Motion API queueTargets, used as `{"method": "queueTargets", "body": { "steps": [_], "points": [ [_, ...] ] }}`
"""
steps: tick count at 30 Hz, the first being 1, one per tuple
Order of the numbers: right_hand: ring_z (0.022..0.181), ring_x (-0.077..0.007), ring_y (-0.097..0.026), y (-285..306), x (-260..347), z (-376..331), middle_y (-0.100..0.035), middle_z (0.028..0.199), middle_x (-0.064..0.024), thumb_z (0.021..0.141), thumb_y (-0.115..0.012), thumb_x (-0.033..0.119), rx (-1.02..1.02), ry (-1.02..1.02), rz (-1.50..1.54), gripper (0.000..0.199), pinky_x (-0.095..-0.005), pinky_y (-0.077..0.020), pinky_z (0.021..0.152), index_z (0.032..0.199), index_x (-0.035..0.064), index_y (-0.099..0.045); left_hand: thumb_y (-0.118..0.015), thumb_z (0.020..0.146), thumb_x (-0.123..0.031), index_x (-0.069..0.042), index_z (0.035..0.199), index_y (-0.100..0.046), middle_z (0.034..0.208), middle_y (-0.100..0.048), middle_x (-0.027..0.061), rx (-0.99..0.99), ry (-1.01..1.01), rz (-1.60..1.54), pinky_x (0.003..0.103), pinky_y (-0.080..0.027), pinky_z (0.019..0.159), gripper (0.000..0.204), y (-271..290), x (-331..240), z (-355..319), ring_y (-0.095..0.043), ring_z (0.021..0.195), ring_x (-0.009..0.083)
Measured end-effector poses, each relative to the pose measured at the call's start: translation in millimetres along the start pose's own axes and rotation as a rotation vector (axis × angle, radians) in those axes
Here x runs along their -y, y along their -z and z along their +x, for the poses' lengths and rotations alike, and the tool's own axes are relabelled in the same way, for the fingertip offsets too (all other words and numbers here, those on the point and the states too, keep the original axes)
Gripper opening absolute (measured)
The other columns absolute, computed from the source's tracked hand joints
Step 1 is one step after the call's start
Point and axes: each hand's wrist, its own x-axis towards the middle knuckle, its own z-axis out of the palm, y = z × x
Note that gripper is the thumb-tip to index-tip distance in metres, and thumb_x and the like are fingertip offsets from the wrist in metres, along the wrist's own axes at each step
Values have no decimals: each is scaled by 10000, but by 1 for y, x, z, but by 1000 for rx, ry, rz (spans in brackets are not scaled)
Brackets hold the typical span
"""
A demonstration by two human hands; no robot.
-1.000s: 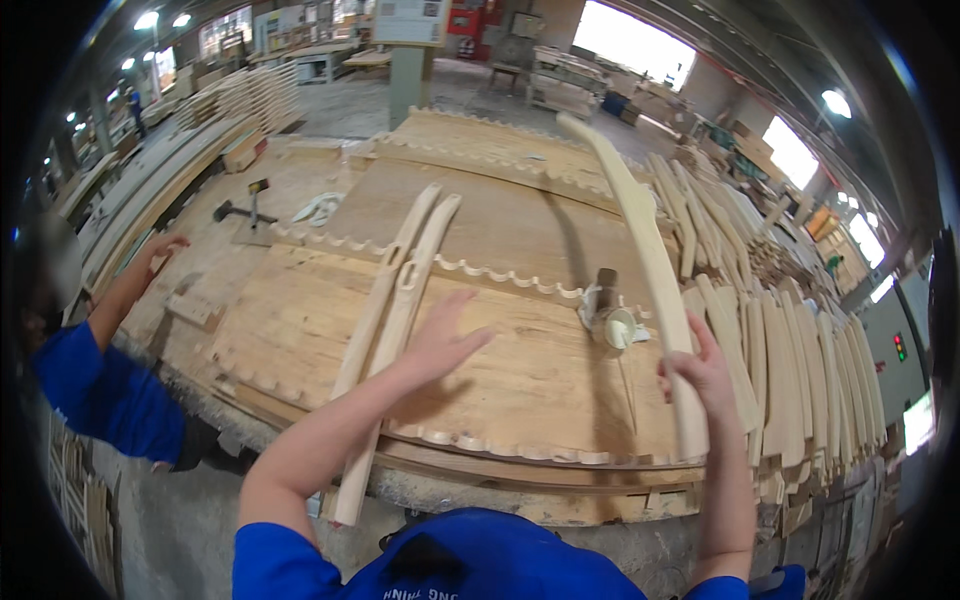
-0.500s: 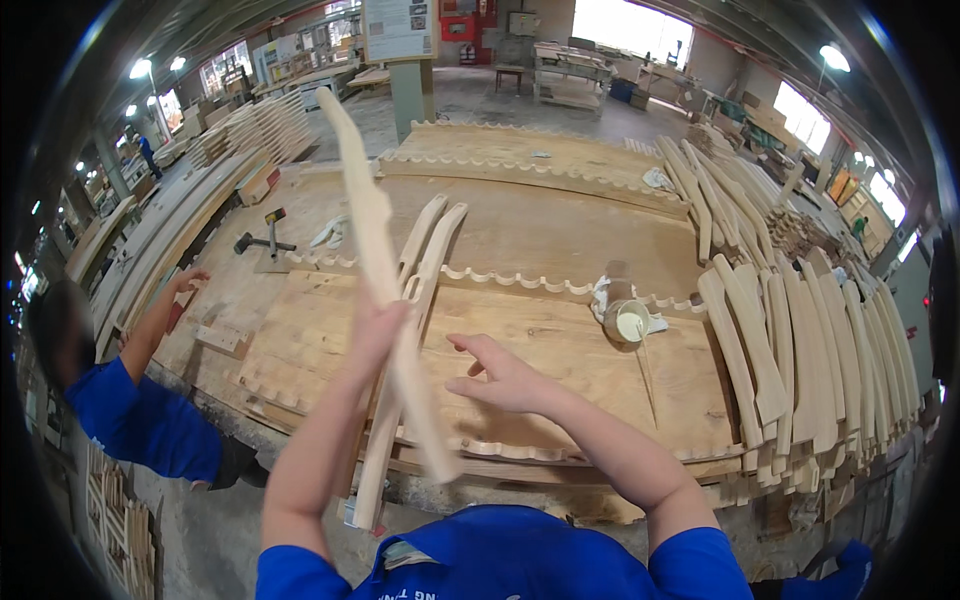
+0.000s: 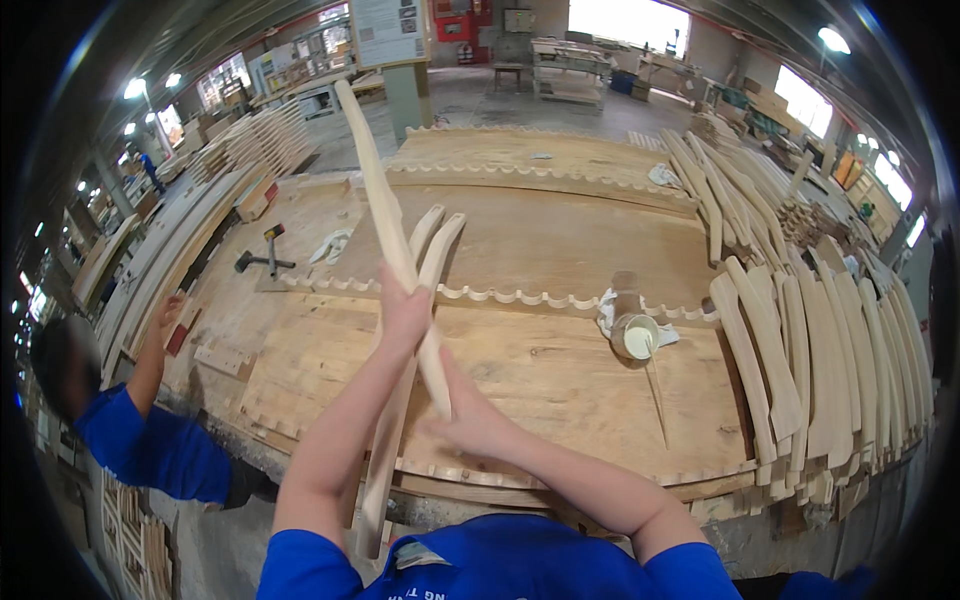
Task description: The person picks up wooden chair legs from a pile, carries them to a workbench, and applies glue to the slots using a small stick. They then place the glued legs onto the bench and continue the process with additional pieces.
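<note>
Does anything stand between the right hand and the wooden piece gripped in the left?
Nothing visible does: the right hand is at the near end of the wooden piece held by the left hand; contact is unclear.

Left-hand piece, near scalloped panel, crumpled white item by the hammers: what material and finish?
Curved piece, in the left hand: likely bare wood; pale, matte.
Scalloped panel: wood, possibly plywood, uncoated-looking; streaky grain.
Crumpled white item: probably fabric, matte; soft-looking folds.

There's a grey-green pillar (image 3: 407,100) with a white rectangular notice board (image 3: 390,32) on it, a boxy bright-red cabinet (image 3: 455,28) way back, plus stacked pale wooden slats (image 3: 265,140) off left.
</note>
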Motion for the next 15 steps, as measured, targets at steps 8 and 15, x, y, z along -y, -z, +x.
{"method": "queueTargets", "body": {
  "steps": [8, 15],
  "points": [
    [599, -185, -595, 123, -63, 86, -603, 994, -160, 754, -564, 46, -401, -90, 259, 738, -308, -508, 518, 1429, 27, -266, -642, 774, -333, -94, 1357, -426, 1356, -373, 221, 618, -459, 508, 450, -293, 1053, 666, -40, -11, 20, -326, 1261, 402],
    [499, -187, -554, 219, -138, 165, -603, 923, -137, 740, -562, 13, -649, -179, 164, 687, -315, -497, 454, 1389, 65, -346, -652, 741, -393, -162, 1149, -603, 1366, -392, 139, 461, -459, 890, 636, -135, 1050, 471, 19, 76, -3, -265, 1304, 394]
  ]
}}
